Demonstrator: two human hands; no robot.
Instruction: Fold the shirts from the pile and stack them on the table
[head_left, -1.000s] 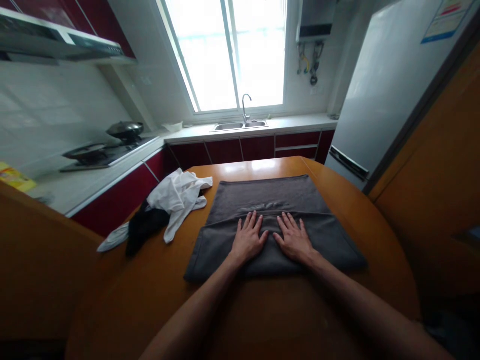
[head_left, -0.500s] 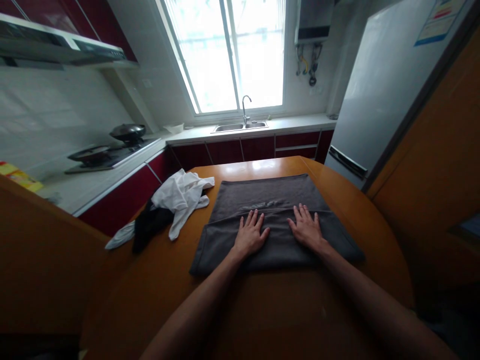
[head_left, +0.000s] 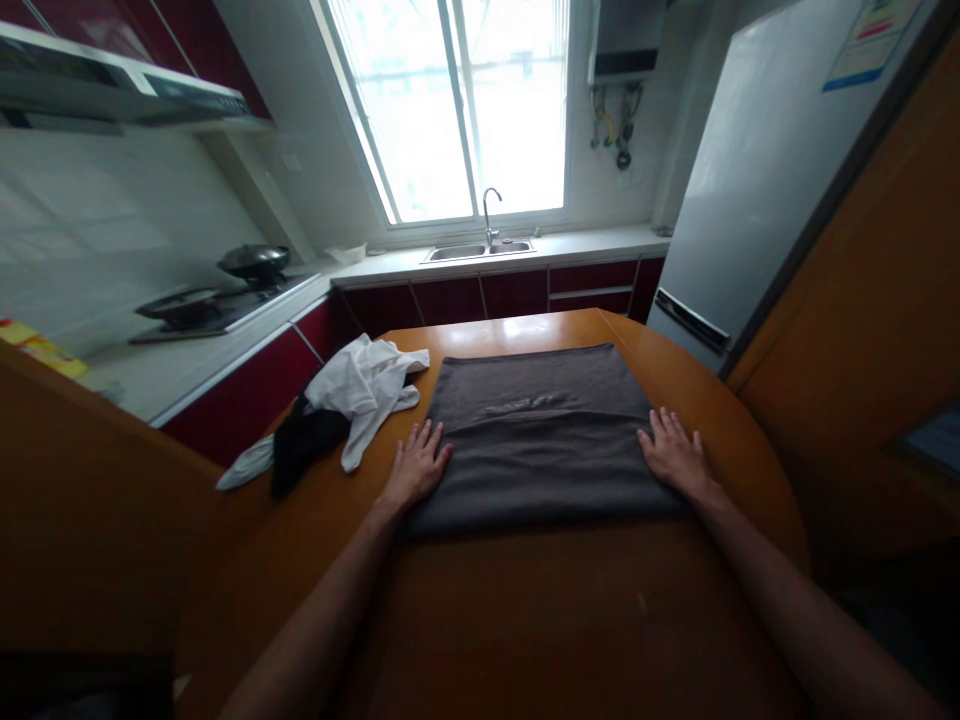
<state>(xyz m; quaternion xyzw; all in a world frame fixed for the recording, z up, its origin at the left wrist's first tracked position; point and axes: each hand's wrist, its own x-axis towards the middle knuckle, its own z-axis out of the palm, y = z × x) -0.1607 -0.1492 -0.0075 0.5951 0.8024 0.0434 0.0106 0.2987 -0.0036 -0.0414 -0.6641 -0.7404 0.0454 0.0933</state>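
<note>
A dark grey cloth [head_left: 536,450] lies folded flat on the wooden table [head_left: 525,610], with a crease across its middle and a small wrinkled patch above it. My left hand [head_left: 417,464] rests on the cloth's left edge, palm down and fingers spread. On the opposite side, my right hand [head_left: 676,452] lies at the cloth's right edge, also palm down with its fingers apart. Neither hand grips anything. A white cloth [head_left: 365,385] is heaped left of the grey one, partly over a black cloth [head_left: 306,447].
Behind the table are a counter with a sink [head_left: 457,252] and red cabinets. A stove [head_left: 232,310] with two pans is at the left. The fridge [head_left: 739,170] stands at the right, beside a wooden panel [head_left: 862,330].
Both my hands have moved apart, from the middle of the grey cloth out to its left and right edges. The cloth's lower corners now reach out less to the sides.
</note>
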